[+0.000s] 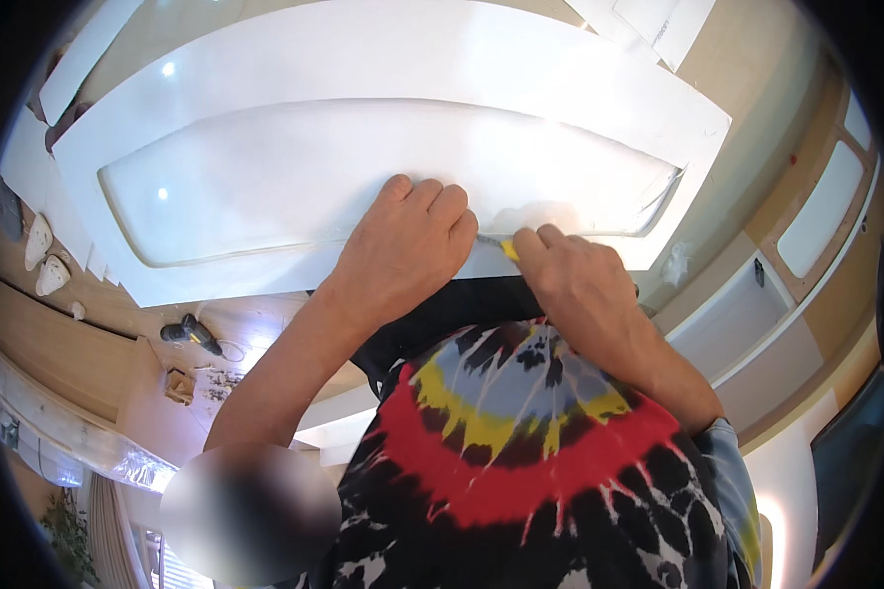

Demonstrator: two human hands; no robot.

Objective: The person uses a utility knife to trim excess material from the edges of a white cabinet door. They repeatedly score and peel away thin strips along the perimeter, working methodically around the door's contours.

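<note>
A large white panel (pixel 383 137) with a recessed middle and a raised frame lies in front of me. My left hand (pixel 408 236) is closed, with its knuckles up, over the panel's near frame strip; whatever its fingers may hold is hidden. To its right, my right hand (pixel 575 270) grips a yellow-handled utility knife (pixel 510 250). The knife's thin grey blade points left along the inner edge of the near strip, towards my left hand. Thin, dark marks show at the recess's right corner.
A black and yellow cordless drill (pixel 194 335) lies on the floor to the left, near a small open box (pixel 179 386). White shoes (pixel 41 253) stand farther left. Wood-framed white cabinet fronts (pixel 823 210) line the right side. More white sheets (pixel 658 29) lie beyond the panel.
</note>
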